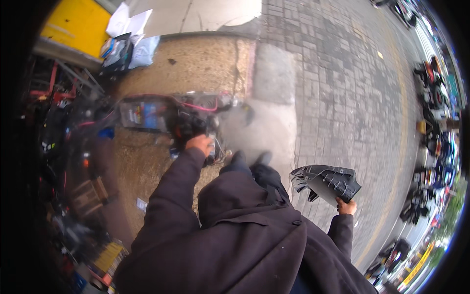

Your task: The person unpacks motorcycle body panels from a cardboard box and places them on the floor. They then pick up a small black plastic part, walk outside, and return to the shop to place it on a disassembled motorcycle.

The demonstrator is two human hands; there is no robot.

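One view only, from the head camera, shows both hands at work on separate things. Left hand [199,143] reaches forward and down onto a dark tangle of motor parts [188,125] lying on the gritty ground [196,68]; the hand rests on the near edge of that tangle, so the parts lie directly ahead of the fingers, away from the body. Motion blur hides the fingers here, and it cannot be told whether they are spread, curled or pinching. Red cable [198,105] loops over the far side of the parts, and a clear housing with blue contents [142,113] lies just beside them to the left, its long axis running left to right across the picture. Right hand [346,207] is held out at the person's right side, well apart from the ground parts, and grips a black plastic panel [325,182] from below. The fingers are closed around the panel's lower right corner, thumb side toward the camera. The panel's long axis runs roughly left to right, slightly tilted, with its notched end pointing left toward the person's legs and its ribbed inner face turned up. Paving stones [342,88] lie under the panel; parked scooters [431,83] line the far right rim.
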